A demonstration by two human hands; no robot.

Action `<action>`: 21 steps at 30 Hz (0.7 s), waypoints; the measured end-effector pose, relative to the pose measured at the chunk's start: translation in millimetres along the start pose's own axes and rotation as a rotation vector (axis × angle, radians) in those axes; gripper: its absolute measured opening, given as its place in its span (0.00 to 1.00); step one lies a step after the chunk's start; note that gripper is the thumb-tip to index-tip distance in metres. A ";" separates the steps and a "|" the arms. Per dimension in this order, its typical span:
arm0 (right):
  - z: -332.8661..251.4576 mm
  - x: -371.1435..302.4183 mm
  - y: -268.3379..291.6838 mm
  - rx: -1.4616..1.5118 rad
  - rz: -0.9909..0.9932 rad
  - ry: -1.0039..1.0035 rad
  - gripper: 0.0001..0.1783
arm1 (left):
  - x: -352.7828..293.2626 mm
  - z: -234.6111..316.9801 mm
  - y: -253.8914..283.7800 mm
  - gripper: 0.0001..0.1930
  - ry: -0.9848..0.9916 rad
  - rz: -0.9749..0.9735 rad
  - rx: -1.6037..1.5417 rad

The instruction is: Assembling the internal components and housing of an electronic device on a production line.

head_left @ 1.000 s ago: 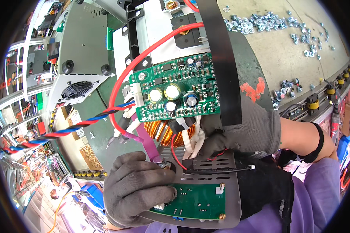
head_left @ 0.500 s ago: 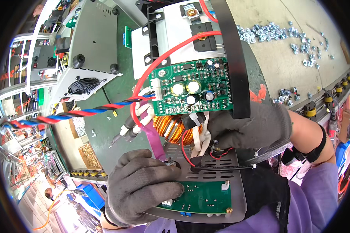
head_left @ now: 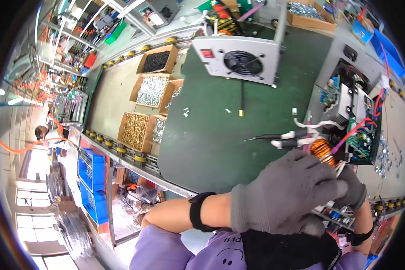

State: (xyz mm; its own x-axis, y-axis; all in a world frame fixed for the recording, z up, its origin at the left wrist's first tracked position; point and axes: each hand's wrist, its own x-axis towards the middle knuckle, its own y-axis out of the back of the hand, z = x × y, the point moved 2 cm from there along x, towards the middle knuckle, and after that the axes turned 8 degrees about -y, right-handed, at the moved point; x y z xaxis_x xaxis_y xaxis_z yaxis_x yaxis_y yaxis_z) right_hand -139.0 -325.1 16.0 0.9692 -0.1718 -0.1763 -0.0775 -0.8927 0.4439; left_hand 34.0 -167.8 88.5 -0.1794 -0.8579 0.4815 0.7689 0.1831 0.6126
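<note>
My left hand [head_left: 288, 191], in a grey glove, reaches right across the front of an opened electrical unit. Its fingers curl beside the copper-wound coil [head_left: 321, 151], and what lies in them is hidden. Against its fingertips is my right hand [head_left: 353, 186], also gloved, bent in by the white wires; its fingers are closed and partly covered. Behind the hands stands the unit's dark casing [head_left: 364, 161] with a green circuit board [head_left: 361, 137] and a red wire. Black-and-white cable ends [head_left: 285, 138] stick out to the left. Below the hands, part of another board [head_left: 339, 215] shows.
A grey box with a fan [head_left: 243, 63] stands at the back of the green mat [head_left: 202, 153]. Cardboard trays hold brass fasteners [head_left: 135, 128], silver ones [head_left: 152, 90] and black ones [head_left: 156, 62]. Loose screws [head_left: 382, 157] lie far right. Blue bins [head_left: 92, 173] hang below the bench's left edge.
The view has swung so the unit now sits at the right. My left hand has left the lower board and come up to the coil and wires, against my right hand.
</note>
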 end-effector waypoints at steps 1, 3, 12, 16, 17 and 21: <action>3.8 -3.7 -0.1 0.059 0.009 -0.083 0.17 | -4.7 -2.5 1.4 0.32 -0.011 0.104 -0.116; 13.4 -15.4 3.8 0.036 0.050 -0.147 0.22 | -28.3 -18.1 15.9 0.35 0.026 0.195 -0.158; 109.0 -165.4 19.8 -0.360 0.198 -0.612 0.22 | -162.9 -103.6 71.0 0.09 0.540 0.417 0.467; 134.1 -219.8 -6.5 -0.882 0.502 -0.426 0.21 | -202.3 -143.9 132.4 0.12 0.917 0.491 0.681; 131.0 -224.1 -12.6 -0.972 0.563 -0.367 0.22 | -217.0 -154.5 150.9 0.14 1.065 0.390 0.626; 88.9 -204.2 -35.3 -0.360 0.631 -0.576 0.18 | -265.6 -205.1 172.8 0.25 1.291 -0.058 0.784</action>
State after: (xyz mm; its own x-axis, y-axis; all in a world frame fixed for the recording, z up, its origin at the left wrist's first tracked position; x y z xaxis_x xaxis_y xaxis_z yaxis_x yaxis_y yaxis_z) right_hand -354.9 -295.6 -41.7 0.4993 -0.8485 -0.1755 -0.3806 -0.3967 0.8353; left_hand 340.3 -6.8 -62.1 0.7695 -0.6172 -0.1640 0.1930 -0.0200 0.9810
